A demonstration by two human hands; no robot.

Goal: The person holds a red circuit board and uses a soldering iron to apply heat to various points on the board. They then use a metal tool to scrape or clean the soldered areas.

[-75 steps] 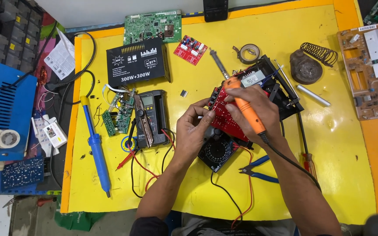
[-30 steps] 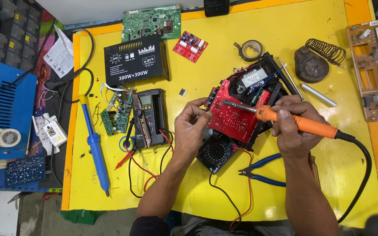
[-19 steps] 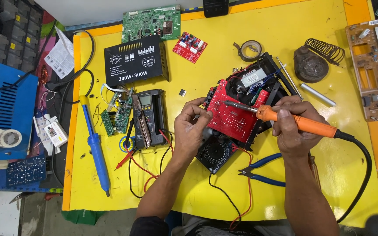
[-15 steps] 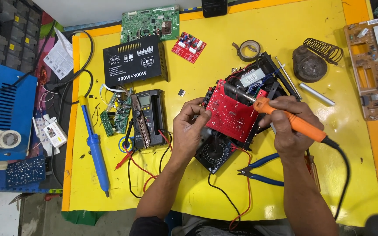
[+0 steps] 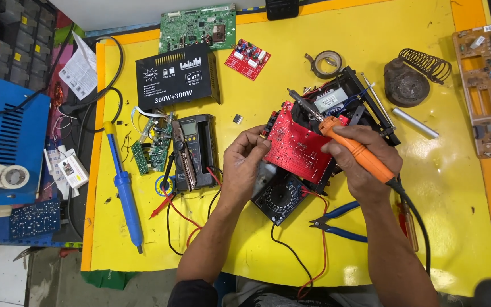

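Our left hand (image 5: 244,162) pinches the left edge of the red circuit board (image 5: 298,149), tilted up over the black chassis (image 5: 365,108) mid-table, while our right hand (image 5: 354,156) grips the orange soldering iron (image 5: 354,149), its tip above the board's top edge. Below us lie blue pliers (image 5: 336,223); left, a multimeter (image 5: 195,149) and blue desoldering pump (image 5: 125,190) rest on the yellow table (image 5: 291,57)

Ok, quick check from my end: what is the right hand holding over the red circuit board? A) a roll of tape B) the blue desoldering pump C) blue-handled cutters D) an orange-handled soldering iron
D: the right hand grips the orange-handled soldering iron, its tip angled up and left above the red circuit board, while the blue-handled cutters lie untouched on the yellow mat.
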